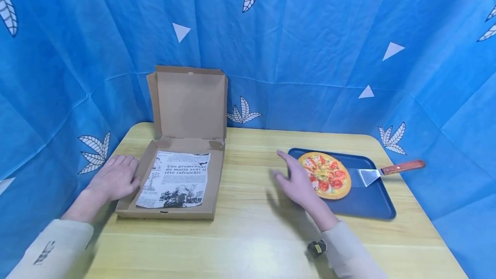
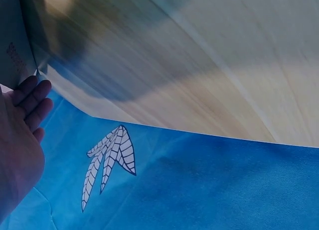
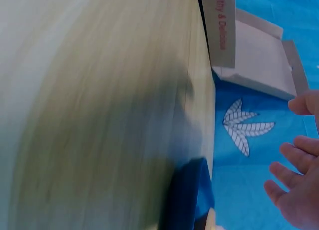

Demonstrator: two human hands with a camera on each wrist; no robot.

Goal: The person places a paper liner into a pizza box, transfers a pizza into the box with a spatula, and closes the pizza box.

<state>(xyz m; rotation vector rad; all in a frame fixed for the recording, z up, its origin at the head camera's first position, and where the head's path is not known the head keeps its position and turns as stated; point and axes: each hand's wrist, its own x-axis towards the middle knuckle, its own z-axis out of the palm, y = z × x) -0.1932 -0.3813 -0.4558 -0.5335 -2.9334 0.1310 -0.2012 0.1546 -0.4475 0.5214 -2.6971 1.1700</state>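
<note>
An open cardboard pizza box (image 1: pixel 218 184) stands at the left with its lid (image 1: pixel 190 104) raised; a printed paper sheet (image 1: pixel 174 180) lies inside. My left hand (image 1: pixel 116 178) is at the box's left wall, fingers loosely bent; in the left wrist view the hand (image 2: pixel 22 125) is beside the box's side (image 2: pixel 12 46). My right hand (image 1: pixel 296 182) hovers with fingers spread, left of a pizza (image 1: pixel 327 175) on a dark blue tray (image 1: pixel 372 201), holding nothing. A spatula with a wooden handle (image 1: pixel 403 167) lies on the tray, its blade beside the pizza.
The light wooden table (image 1: pixel 248 236) extends between the box and the tray. Blue patterned cloth (image 1: pixel 310 46) hangs behind and at both sides of it. The spatula's handle reaches past the tray's right edge.
</note>
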